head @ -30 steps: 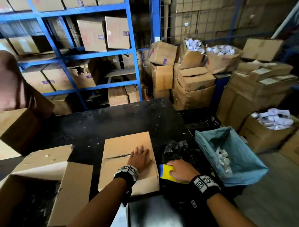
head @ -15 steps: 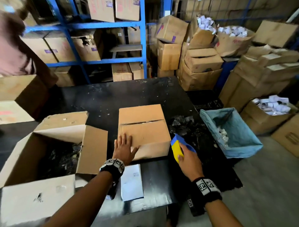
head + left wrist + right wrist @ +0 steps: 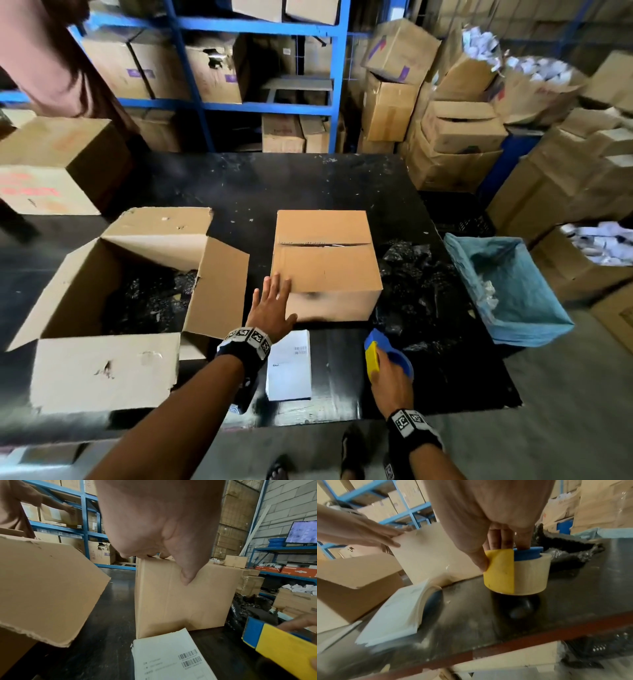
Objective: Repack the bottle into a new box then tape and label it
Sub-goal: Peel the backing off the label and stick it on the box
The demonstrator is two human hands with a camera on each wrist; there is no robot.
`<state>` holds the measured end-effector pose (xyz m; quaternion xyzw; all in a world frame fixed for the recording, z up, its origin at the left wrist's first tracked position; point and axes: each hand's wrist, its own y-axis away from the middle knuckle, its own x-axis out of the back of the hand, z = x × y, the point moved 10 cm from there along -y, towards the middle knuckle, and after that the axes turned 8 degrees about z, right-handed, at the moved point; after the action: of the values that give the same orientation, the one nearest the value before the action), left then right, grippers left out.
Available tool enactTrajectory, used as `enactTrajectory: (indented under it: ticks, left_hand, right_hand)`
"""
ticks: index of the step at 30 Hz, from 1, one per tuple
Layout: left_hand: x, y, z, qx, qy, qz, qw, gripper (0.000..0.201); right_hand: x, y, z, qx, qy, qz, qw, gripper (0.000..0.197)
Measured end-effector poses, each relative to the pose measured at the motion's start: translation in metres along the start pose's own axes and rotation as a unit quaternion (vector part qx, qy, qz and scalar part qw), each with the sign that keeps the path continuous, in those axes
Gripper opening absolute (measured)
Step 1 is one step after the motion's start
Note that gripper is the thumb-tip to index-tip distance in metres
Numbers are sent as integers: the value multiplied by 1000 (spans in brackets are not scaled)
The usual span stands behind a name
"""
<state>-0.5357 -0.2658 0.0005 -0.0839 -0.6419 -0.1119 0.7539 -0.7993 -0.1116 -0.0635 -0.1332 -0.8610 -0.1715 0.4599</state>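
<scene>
Yellow-and-blue tape dispenser [image 3: 516, 572] sits in right hand [image 3: 390, 378], fingers thru the core, thumb on the guard, low over bench [image 3: 342, 178] edge. Left hand [image 3: 272, 305] flat, fingers straight, on near-left corner of closed box [image 3: 325, 260]; bottle presumably inside, not visible. Label sheet [image 3: 289, 370] lies just in front. Best: keep flaps pressed, start tape at centre seam. Vs 0.5 s ago: dispenser dropped lower, away from box.

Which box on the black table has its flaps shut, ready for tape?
The smaller box under the left hand: its top flaps are folded shut. The bigger box to its left stands open.
</scene>
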Motion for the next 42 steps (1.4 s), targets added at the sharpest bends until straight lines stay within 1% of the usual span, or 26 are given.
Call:
enactTrajectory:
  ticks: [1, 2, 3, 5, 6, 7, 8, 9, 10, 11, 13, 14, 15, 17, 18, 21, 23, 24, 26, 27, 28, 32, 36, 39, 40, 42]
  left_hand:
    - [1, 1, -1, 6, 17, 2, 1000, 91]
    - [1, 4, -1, 13, 42, 3, 999, 90]
    - [-1, 6, -3, 23, 70, 9, 997, 90]
    - [-6, 13, -11, 52, 130, 28, 990, 89]
    - [-10, 20, -16, 73, 159, 38, 984, 89]
    - [-15, 28, -22, 92, 185, 49, 977, 90]
    - [-20, 37, -27, 109, 203, 58, 971, 91]
    - [-24, 45, -32, 127, 208, 62, 968, 91]
    - [-30, 52, -36, 152, 207, 56, 965, 91]
    - [-39, 58, -41, 180, 207, 40, 961, 89]
    - [-57, 69, -51, 237, 207, -2, 949, 84]
    - [-65, 74, -56, 263, 212, -20, 941, 80]
    - [-73, 77, -60, 282, 217, -36, 934, 78]
    - [-88, 85, -62, 311, 225, -73, 921, 81]
    - [-90, 87, -61, 321, 234, -80, 914, 80]
    - [-96, 88, -60, 336, 221, -79, 912, 72]
    - [-99, 87, -62, 347, 215, -80, 909, 63]
    - [-99, 87, -64, 360, 218, -83, 903, 55]
    - [-101, 89, -71, 388, 233, -81, 888, 33]
    - [-103, 90, -75, 401, 242, -79, 880, 25]
    - [-104, 91, -77, 410, 251, -80, 873, 22]
    - [-112, 93, -84, 433, 288, -69, 851, 23]
    - [-112, 93, -88, 417, 286, -60, 860, 23]
    - [-108, 97, -89, 406, 291, -47, 865, 8]
    - [-107, 98, -89, 404, 302, -37, 863, 8]
    - [-108, 102, -91, 403, 339, -20, 850, 22]
  right_hand:
    - [-5, -1, 3, -16, -28, -12, 999, 39]
    - [-11, -2, 9, -33, -61, -18, 997, 48]
    - [-16, -6, 14, -36, -73, -18, 996, 58]
    - [-32, -17, 23, -12, -52, -24, 998, 74]
    - [-39, -21, 28, -4, -34, -31, 999, 74]
    - [-39, -20, 24, -4, -25, -46, 999, 62]
    - [-36, -18, 17, 8, -5, -51, 999, 46]
    - [-29, -19, 10, 23, 20, -41, 999, 36]
    - [-19, -20, 1, 43, 63, -21, 997, 36]
    - [-10, -24, -6, 58, 93, -1, 994, 42]
    - [14, -32, -30, 93, 86, 55, 990, 51]
    - [26, -38, -45, 122, 73, 83, 986, 53]
    - [36, -43, -60, 151, 65, 111, 980, 56]
    - [56, -56, -90, 196, 65, 152, 967, 63]
    - [63, -64, -103, 210, 67, 155, 963, 67]
    - [64, -91, -124, 245, 86, 106, 960, 79]
    - [56, -110, -128, 264, 120, 61, 955, 82]
    - [51, -117, -129, 270, 137, 39, 952, 80]
    - [44, -126, -127, 276, 150, 6, 949, 75]
    - [44, -127, -126, 277, 145, 1, 950, 74]
    - [45, -128, -126, 278, 137, 1, 951, 73]
    - [47, -130, -125, 274, 114, 8, 955, 73]
    - [48, -130, -126, 274, 105, 1, 956, 74]
    - [48, -129, -126, 264, 105, -4, 959, 74]
    - [48, -128, -126, 261, 103, -5, 960, 75]
    - [48, -127, -126, 256, 100, -5, 961, 75]
